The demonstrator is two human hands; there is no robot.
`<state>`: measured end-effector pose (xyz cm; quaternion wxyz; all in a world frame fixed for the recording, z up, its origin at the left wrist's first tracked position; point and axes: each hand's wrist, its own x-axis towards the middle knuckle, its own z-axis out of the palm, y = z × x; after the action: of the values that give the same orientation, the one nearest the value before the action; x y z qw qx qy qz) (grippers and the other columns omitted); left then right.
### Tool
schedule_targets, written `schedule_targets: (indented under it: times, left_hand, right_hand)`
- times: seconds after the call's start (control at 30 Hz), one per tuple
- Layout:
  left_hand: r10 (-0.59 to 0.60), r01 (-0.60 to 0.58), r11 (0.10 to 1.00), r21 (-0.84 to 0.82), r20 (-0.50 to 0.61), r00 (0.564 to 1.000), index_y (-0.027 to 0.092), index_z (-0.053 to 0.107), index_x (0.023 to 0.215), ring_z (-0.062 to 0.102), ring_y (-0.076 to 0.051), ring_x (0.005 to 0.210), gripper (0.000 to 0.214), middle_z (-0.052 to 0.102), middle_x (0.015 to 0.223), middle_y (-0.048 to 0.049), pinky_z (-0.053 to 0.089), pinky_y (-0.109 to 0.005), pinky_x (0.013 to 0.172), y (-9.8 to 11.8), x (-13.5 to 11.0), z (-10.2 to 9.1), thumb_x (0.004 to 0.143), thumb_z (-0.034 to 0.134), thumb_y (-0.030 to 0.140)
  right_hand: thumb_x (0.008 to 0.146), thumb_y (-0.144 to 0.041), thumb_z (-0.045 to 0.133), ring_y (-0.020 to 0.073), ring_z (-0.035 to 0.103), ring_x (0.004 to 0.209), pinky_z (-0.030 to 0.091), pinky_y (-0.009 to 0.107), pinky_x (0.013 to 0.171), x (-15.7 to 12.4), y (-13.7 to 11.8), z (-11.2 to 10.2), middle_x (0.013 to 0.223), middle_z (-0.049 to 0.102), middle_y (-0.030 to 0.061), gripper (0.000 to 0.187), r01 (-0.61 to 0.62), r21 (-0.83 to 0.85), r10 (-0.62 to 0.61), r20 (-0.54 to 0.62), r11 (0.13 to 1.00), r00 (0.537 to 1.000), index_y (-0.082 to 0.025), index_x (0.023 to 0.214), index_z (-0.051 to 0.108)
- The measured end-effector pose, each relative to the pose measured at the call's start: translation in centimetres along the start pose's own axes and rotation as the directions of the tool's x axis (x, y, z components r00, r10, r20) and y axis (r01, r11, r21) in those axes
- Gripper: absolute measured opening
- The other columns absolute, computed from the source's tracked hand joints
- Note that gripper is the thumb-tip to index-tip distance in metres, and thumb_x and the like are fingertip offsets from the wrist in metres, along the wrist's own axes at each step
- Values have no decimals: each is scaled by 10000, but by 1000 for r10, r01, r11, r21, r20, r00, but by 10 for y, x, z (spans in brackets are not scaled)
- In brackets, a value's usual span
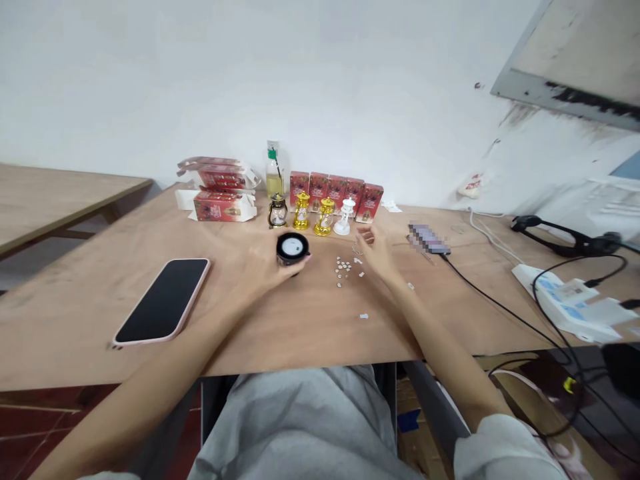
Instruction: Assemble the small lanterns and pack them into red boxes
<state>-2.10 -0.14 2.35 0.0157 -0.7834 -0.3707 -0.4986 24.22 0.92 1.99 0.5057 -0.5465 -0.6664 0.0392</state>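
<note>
My left hand [270, 260] is closed around a small black lantern [293, 247], whose round base with a white disc in its middle faces me. The lantern's upper part is hidden behind the base. My right hand [374, 250] hovers over the table with its fingers loosely bent and apart, holding nothing that I can see. Close to it stands a white lantern [344, 217]. Between my hands lie several small button cells [343, 265] and white paper-like scraps [364, 316]. Two gold lanterns [325, 217] and a black lantern [277, 211] stand in the same row.
Several red boxes [370, 203] stand along the wall, with opened boxes [217, 205] stacked left. A bottle [274, 177] stands between them. One phone [165, 300] lies at left, another phone [429, 239] at right, trailing a cable. A power strip [565, 303] and black headset [565, 238] lie far right.
</note>
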Motion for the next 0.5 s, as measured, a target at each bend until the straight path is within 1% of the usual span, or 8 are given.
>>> schedule_targets:
  times: [0.07, 0.1, 0.17, 0.23, 0.33, 0.4, 0.5]
  left_hand:
    - [-107, 105, 992, -66, -29, 994, 178, 523, 1140, 620, -212, 943, 531, 639, 1041, -66, 482, -304, 808, 4, 3, -2, 706, 700, 429]
    - [-150, 146, 985, -93, -30, 988, 184, 535, 1131, 619, -212, 953, 514, 642, 1044, -62, 482, -299, 805, 6, 4, -2, 708, 696, 427]
    - [-235, 231, 961, -155, -8, 972, 191, 564, 1090, 614, -211, 960, 449, 648, 1033, -58, 483, -286, 776, 7, 6, -2, 727, 672, 433]
    - [-344, 340, 911, -233, 26, 939, 183, 590, 1022, 615, -204, 920, 394, 656, 978, -51, 478, -276, 751, 5, 8, 1, 733, 657, 443]
    - [-501, 495, 786, -371, 87, 861, 160, 612, 863, 608, -186, 815, 337, 649, 827, -30, 467, -268, 732, -1, 9, 9, 700, 666, 450]
    - [-587, 582, 667, -464, 153, 795, 152, 614, 789, 594, -172, 752, 334, 628, 756, -19, 468, -253, 679, -3, 9, 15, 672, 676, 458]
    - [-674, 694, 458, -556, 293, 678, 150, 625, 824, 585, -158, 675, 383, 620, 754, -18, 466, -228, 546, -3, 7, 21, 624, 703, 467]
  right_hand:
    - [831, -313, 556, 197, 591, 830, 478, 371, 776, 5, 23, -9, 976, 646, 92, 204, -42, -184, 59, 87, 982, 994, -158, 939, 631]
    - [817, -306, 575, 214, 591, 868, 470, 386, 802, 4, 32, -12, 985, 645, 94, 192, -46, -262, 82, 131, 964, 988, -162, 927, 639]
    - [801, -294, 606, 248, 578, 960, 446, 407, 856, 1, 43, -16, 985, 648, 95, 156, -22, -381, 109, 208, 924, 972, -177, 893, 656]
    - [807, -306, 615, 272, 556, 1031, 426, 415, 888, -3, 47, -15, 997, 645, 101, 148, -4, -447, 129, 249, 894, 960, -185, 878, 664]
    - [829, -363, 602, 287, 539, 1050, 422, 413, 885, -6, 49, -12, 1016, 631, 117, 215, -6, -481, 149, 261, 877, 954, -179, 928, 651]
    - [846, -363, 582, 285, 532, 1042, 420, 409, 881, -6, 51, -10, 1005, 629, 120, 231, 20, -480, 130, 276, 877, 952, -174, 968, 633]
    - [877, -327, 537, 286, 516, 1045, 401, 415, 901, -5, 56, -8, 1004, 628, 123, 196, 66, -493, 93, 291, 868, 952, -171, 962, 621]
